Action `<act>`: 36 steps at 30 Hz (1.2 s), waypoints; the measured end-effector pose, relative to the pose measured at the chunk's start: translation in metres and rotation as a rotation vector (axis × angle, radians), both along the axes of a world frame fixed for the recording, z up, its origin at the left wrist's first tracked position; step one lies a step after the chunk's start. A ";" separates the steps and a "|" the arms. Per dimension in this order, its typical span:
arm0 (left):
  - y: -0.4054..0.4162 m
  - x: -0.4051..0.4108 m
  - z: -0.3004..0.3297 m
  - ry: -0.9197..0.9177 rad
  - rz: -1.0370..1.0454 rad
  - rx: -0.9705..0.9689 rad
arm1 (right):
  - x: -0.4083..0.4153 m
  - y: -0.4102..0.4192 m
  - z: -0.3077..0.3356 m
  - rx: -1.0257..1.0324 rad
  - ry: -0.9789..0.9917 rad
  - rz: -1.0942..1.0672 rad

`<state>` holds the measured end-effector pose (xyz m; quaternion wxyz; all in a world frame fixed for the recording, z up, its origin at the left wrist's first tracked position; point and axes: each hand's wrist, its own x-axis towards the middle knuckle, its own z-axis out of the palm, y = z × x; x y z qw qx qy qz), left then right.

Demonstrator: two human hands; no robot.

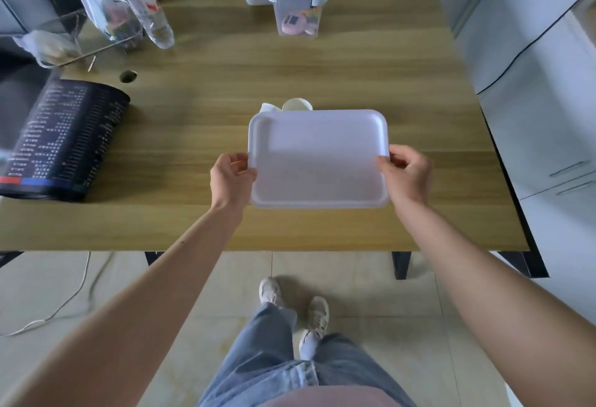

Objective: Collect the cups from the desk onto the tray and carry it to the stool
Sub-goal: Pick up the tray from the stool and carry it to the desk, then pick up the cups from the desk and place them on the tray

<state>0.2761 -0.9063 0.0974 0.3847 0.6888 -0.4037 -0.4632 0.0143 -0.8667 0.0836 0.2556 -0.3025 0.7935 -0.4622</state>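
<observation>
One white tray point(317, 136), two hands — left point(233, 177) and right point(407, 173). Behind the tray, one paper cup point(297, 105) shows clearly — any others are hidden. One clear plastic bottle point(146, 3), one lidded clear container point(298, 3), one dark printed mat point(64, 139) on the surface point(322, 65)

I have the white tray point(317, 161) gripped at its two short edges, left hand point(233, 174) and right hand point(407, 173), over the wooden tabletop point(200, 136). Behind its far edge a white cup point(297, 105) peeks out. The tray is empty.
</observation>
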 end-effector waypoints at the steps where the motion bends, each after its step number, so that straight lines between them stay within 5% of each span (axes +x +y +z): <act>1: -0.007 0.000 0.000 -0.006 0.001 -0.004 | 0.001 -0.008 0.000 -0.002 -0.002 0.002; 18: -0.160 0.059 0.002 0.023 -0.136 -0.012 | 0.063 -0.148 0.009 -0.057 0.008 -0.013; 36: -0.246 0.078 -0.033 0.029 -0.014 0.031 | 0.077 -0.229 -0.016 0.005 -0.067 0.119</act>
